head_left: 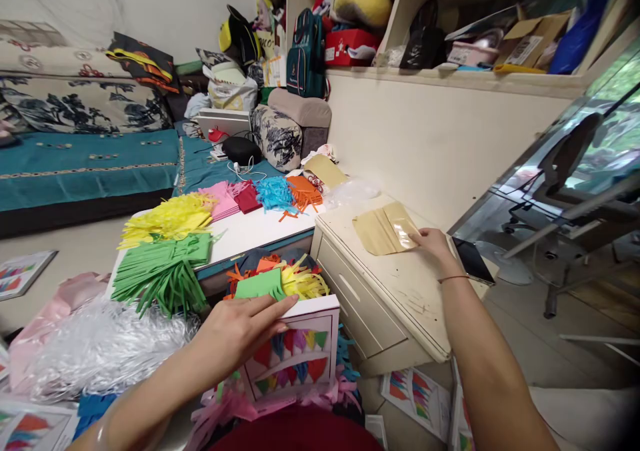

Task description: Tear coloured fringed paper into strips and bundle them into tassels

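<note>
- Cluttered craft room, with a cream drawer cabinet (395, 291) as the anchor.
- Right hand (434, 244) on the cabinet top, fingertips pinching a flat kraft pouch (383, 231). Looks light, floppy and a bit slick, so grab it by an edge.
- Left hand (240, 327), left of the cabinet, rests flat and open on a printed box (295, 357) stuffed with paper fringe (280, 279).

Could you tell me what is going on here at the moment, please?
A person sits among piles of cut coloured paper fringe. Their left hand rests on a white box printed with coloured flags, with green and yellow fringe pieces on top. Their right hand reaches out to a tan packet lying on a cream drawer unit, fingertips on its edge. A phone lies beside that wrist. More fringe stacks cover the low table behind.
</note>
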{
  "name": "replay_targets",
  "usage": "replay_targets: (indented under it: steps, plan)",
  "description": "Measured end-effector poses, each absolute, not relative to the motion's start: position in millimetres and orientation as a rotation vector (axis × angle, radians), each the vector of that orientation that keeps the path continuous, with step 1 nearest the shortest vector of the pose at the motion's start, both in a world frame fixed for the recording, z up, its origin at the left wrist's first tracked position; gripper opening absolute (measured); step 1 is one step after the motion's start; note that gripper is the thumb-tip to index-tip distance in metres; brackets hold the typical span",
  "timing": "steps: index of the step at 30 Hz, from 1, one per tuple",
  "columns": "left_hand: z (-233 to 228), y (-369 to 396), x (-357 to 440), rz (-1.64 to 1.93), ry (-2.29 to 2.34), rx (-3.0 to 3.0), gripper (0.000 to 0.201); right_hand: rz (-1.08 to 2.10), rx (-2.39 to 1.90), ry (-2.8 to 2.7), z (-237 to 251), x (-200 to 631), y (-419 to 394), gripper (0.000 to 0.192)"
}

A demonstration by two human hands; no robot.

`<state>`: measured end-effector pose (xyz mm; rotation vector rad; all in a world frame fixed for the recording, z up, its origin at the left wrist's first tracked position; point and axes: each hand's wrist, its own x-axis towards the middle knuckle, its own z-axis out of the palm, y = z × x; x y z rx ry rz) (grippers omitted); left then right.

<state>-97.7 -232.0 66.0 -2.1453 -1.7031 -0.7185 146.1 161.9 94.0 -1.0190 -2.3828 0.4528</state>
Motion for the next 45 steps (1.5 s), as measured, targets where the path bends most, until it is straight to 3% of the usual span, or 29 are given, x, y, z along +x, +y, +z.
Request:
replay_targets:
  steps: [6, 11, 15, 24, 27, 32, 45]
  plan:
    - [70, -232, -92, -0.650, -1.744, -2.126, 0.031, 0.845, -0.736, -2.477, 119, 110, 98, 0.033]
    - [71, -237, -90, -0.671, -1.843, -2.062, 0.032, 0.851, -0.286, -2.838, 138, 91, 17, 0.023]
    - [75, -242, -96, -0.727, -2.011, -2.152, 0.033, 0.897, -0.121, -2.919, 136, 92, 4, 0.023]
    - [84, -244, -98, -0.852, -2.078, -2.340, 0.031, 0.815, -0.130, -3.010, 150, 91, -5, 0.030]
    - [84, -244, -95, -0.806, -2.024, -2.327, 0.031, 0.617, -0.189, -3.089, 158, 87, -21, 0.038]
    - [81, -247, -90, -0.780, -1.895, -2.289, 0.030, 0.337, -0.189, -3.143, 156, 77, -42, 0.033]
    - [81, -260, -89, -0.860, -1.961, -2.370, 0.036, 0.498, 0.043, -2.802, 135, 85, -47, 0.019]
